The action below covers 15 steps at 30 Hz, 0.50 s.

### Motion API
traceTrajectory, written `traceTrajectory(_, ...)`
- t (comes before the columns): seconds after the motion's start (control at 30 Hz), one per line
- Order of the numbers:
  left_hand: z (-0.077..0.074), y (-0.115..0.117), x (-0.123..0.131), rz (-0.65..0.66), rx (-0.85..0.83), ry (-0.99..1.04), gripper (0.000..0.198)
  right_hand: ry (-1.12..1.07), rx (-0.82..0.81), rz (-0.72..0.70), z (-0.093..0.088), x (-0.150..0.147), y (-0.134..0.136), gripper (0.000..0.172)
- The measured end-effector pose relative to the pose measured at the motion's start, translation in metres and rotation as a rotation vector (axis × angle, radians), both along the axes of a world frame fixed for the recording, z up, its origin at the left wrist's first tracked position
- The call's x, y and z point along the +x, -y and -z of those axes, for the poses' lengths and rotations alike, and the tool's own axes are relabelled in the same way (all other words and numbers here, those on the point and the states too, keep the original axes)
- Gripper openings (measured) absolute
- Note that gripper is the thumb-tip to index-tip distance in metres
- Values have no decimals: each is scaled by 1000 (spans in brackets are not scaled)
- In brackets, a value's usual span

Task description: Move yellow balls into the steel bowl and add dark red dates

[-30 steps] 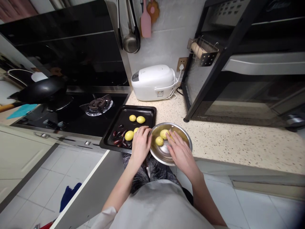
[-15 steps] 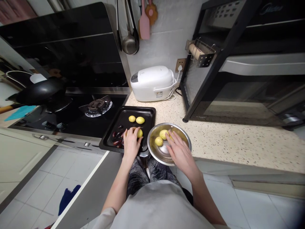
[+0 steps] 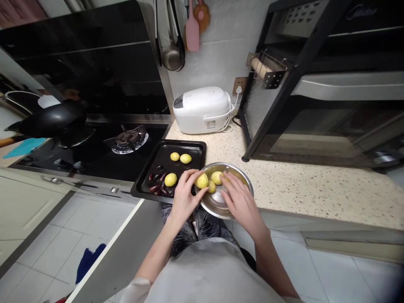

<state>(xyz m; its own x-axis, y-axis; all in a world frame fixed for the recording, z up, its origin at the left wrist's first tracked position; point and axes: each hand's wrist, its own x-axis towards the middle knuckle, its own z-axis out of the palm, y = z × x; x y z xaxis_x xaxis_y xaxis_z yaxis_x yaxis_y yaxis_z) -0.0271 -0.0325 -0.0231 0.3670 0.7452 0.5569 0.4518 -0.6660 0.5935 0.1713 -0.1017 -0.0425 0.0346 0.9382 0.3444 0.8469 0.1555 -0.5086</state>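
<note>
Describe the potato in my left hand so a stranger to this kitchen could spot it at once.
In front of the white rice cooker, a steel bowl sits beside a black baking tray on the speckled counter. The yellow potato is at the bowl's left rim, pinched in the left hand. The other potatoes lie loose; only this one is gripped.

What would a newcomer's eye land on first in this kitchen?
The left hand holds a bright yellow potato at the rim of a steel bowl, while the right hand touches another potato inside it. Beside the bowl, a black tray carries three more potatoes and dark red pieces; a white rice cooker sits behind by the wall.
</note>
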Motion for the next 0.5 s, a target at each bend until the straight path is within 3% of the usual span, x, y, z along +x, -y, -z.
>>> traceTrajectory(0.13, 1, 12, 10, 124, -46, -15, 47, -161, 19, -30, -10, -2, 2, 42)
traceTrajectory(0.3, 8, 21, 18, 225, -50, -46, 52, -349, -79, -61, -11, -6, 2, 41)
traceTrajectory(0.5, 12, 22, 13, 283, -118, -112, 54, -333, -125, -10, -5, -7, 1, 33)
